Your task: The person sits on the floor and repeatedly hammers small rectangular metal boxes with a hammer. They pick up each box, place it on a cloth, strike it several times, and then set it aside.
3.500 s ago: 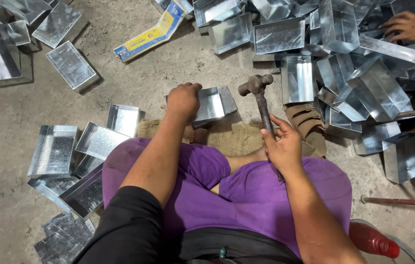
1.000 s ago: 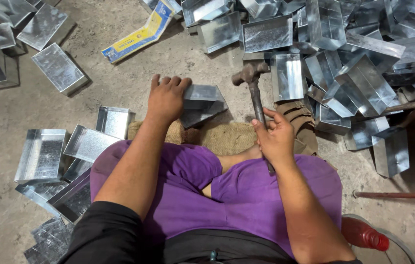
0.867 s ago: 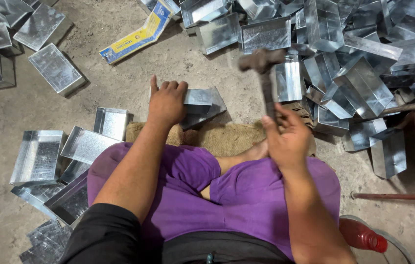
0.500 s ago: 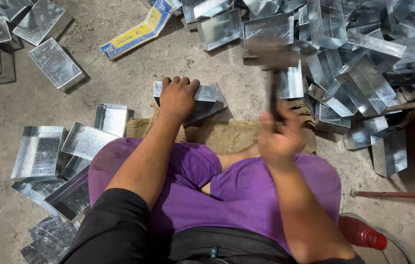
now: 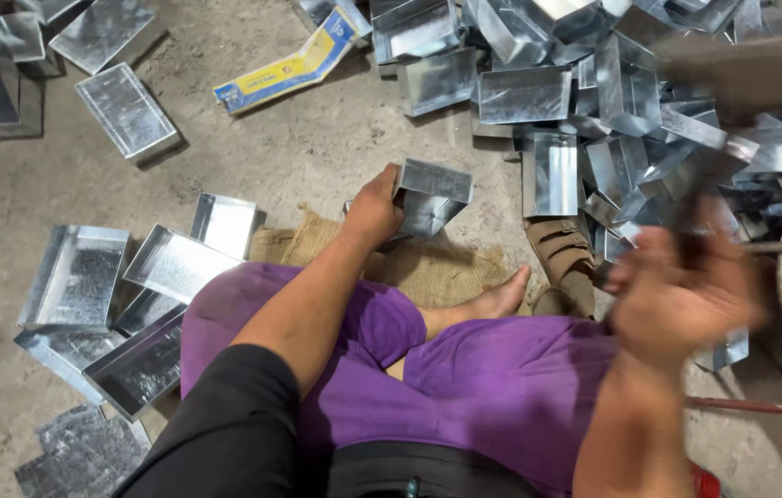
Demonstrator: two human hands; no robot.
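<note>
Hammer (image 5: 741, 78) now raised above concrete floor (image 5: 317, 157).

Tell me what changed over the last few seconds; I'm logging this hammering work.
The right hand has swung the hammer up from beside the metal tray; both are now motion-blurred, high on the right. The left hand has tipped the tray from lying flat up onto its edge. Its grip on the tray, the burlap mat and the seated pose are unchanged.

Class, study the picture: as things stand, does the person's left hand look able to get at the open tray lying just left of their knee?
Probably yes. The tray lies uncovered beside the knee, but the left hand is gripping a folded metal piece on the sacking and must let go first.
</note>
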